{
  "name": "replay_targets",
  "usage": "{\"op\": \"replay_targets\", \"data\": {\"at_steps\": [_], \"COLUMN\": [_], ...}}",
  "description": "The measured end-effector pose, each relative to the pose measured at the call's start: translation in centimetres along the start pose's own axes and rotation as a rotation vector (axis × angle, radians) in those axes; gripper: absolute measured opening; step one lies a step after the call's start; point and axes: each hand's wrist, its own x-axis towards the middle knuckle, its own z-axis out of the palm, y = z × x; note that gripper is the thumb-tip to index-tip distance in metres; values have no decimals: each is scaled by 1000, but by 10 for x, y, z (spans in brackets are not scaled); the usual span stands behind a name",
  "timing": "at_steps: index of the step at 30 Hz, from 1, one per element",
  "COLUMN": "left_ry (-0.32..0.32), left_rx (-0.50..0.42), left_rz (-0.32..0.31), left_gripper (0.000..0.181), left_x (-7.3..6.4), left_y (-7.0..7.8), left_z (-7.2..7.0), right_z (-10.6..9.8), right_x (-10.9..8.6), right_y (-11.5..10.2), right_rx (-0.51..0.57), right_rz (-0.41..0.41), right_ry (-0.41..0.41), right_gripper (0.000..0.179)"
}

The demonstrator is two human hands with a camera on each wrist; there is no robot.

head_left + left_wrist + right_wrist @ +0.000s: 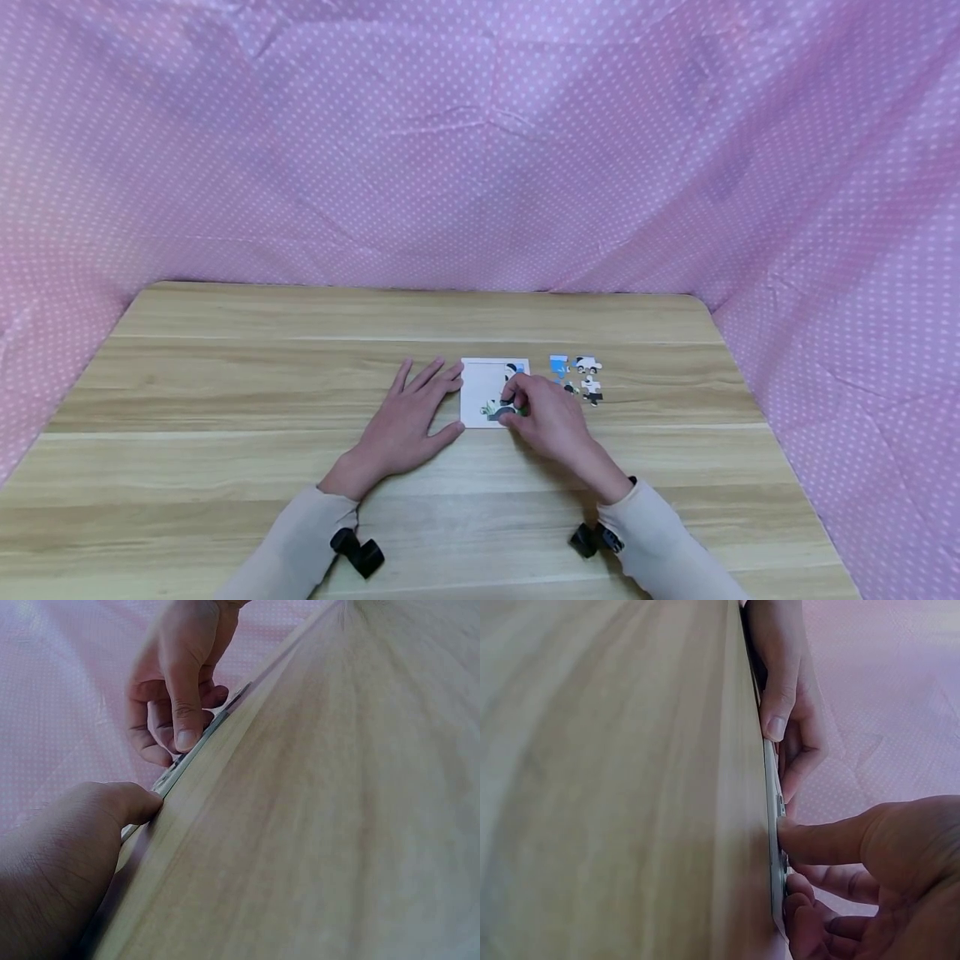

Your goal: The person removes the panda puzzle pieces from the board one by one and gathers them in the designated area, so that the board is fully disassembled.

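1. Puzzle board (pixel 477 385): on the table (pixel 225 400), between the two hands. Main risk, my read: it's thin and light, so a sideways push from either hand could skid it and shift whatever sits in it.
2. Fitted pieces (pixel 495 411) along its lower and right parts could pop up or sit proud if pressed off-line; likely cause would be fingers blocking the view of the seams.
3. Look: flat, white, squarish, with a pale rim. Left and upper-left interior is bare white. Printed part shows black-and-white animal art, green leaves and a bit of blue at upper right. Rest of the print is under the right hand.
4. Left hand (pixel 408 421): fingers straight and spread apart, tips and thumb touching the board's left edge. If they ease off, the board loses its brace.
5. Right hand (pixel 551 417): over the board's right side, fingers bent, thumb low at the board. Can't tell whether they're clamped on a piece.
6. Loose pieces (pixel 592 391): just right of the board, one partly behind the right hand. A careless knuckle could scatter them.
7. Pink dotted cloth (pixel 480 167) hangs behind the table.
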Motion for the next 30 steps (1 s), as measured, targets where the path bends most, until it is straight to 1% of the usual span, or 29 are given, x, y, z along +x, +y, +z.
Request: {"op": "replay_targets", "data": {"at_steps": [6,14,24,30], "left_ry": [2,4,-3,-5], "left_rx": [4,0,-5,-2], "left_rz": [-2,7,7,5], "left_gripper": [67,67,66,66], "left_x": [0,0,0,0], "left_y": [0,-1,-1,-1], "left_z": [0,0,0,0], "right_z": [0,3,9,10], "right_x": [1,0,-6,-6], "right_y": [-1,3,13,18], "right_rx": [-6,29,129,190], "right_rz": [15,21,-47,-68], "right_ry": [-3,15,68,63], "right_gripper": [26,27,28,28]}}
